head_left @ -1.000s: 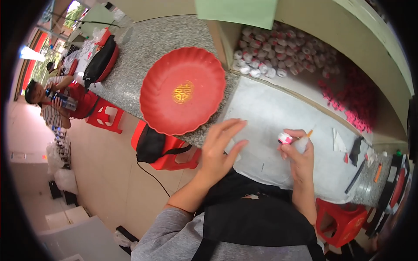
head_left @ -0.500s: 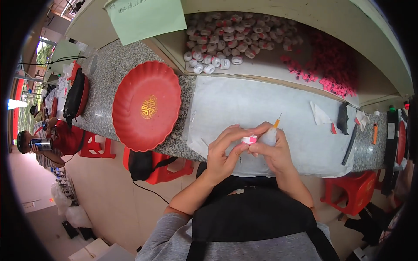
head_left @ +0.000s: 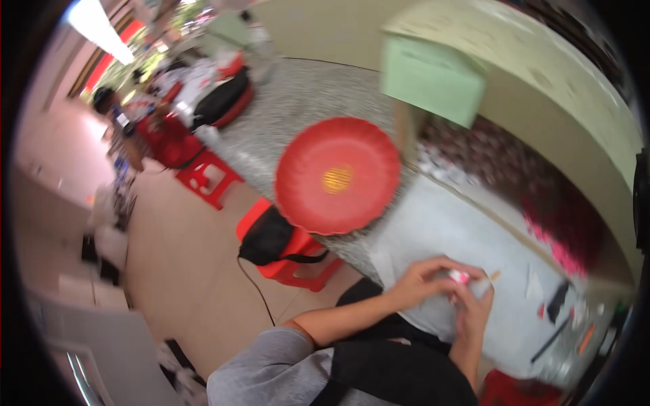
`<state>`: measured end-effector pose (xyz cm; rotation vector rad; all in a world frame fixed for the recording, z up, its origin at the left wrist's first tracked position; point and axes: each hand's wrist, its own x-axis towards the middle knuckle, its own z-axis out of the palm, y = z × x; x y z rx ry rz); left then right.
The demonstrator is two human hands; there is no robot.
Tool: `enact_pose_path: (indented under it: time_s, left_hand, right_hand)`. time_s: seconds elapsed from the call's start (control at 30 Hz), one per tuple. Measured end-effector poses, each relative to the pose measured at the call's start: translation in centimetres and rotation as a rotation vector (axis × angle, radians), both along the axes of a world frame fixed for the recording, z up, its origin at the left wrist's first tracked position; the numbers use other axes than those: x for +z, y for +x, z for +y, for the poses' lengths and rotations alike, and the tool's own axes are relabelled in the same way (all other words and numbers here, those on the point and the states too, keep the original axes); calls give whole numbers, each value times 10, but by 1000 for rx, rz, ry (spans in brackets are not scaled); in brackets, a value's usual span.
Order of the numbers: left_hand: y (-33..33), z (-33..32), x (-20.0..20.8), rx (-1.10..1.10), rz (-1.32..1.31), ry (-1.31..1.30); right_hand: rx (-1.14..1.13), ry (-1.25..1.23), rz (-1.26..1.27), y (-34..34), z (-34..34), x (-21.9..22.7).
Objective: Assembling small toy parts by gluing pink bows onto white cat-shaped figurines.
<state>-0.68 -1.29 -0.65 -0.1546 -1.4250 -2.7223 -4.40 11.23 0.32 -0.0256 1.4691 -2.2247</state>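
Observation:
Both hands meet over the white sheet (head_left: 399,233) on the worktop. My left hand (head_left: 421,283) is closed on a small white round piece with pink on it (head_left: 459,277). My right hand (head_left: 474,308) is closed around a small translucent squeeze bottle (head_left: 481,289) with an orange needle nozzle (head_left: 495,276), its fingertips also close to the white piece. Blur and fingers hide whether the two touch. Left of the hands stands a scalloped red dish (head_left: 305,159) with a gold emblem and nothing in it.
A shelf bay behind the sheet holds many blurred white pieces (head_left: 443,162) and a pink heap (head_left: 558,237). Black scrap (head_left: 558,302) and a dark stick (head_left: 550,340) lie right. A red stool (head_left: 298,267) bears a black bag (head_left: 267,237). Another person (head_left: 125,132) sits far left.
The whole view has swung to the left and tilted, so the dish, shelf and hands appear further right and the picture is blurred. Both hands keep their holds.

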Motion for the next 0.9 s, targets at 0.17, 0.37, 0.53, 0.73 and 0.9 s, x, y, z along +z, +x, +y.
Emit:
enact_pose_path:
  time_s: [0.17,0.37,0.53,0.73,0.9]
  left_hand:
    - [11,8,12,-51,23,70]
    - [9,2,-1,35,180,-6]
    - [4,-19,5,-33,-17,124]
    - [-2,-26,-4,-56,-54,16]
    - [2,-16,-9,26,-43,-33]
  right_hand:
    - [98,45,72,13,16,-1]
    - [-7,43,87,14,4,-5]
    - [-18,102,-1,3,-13,1]
    - [64,27,48,-1,-19,7]
    - [80,-28,49,2,-11,8]
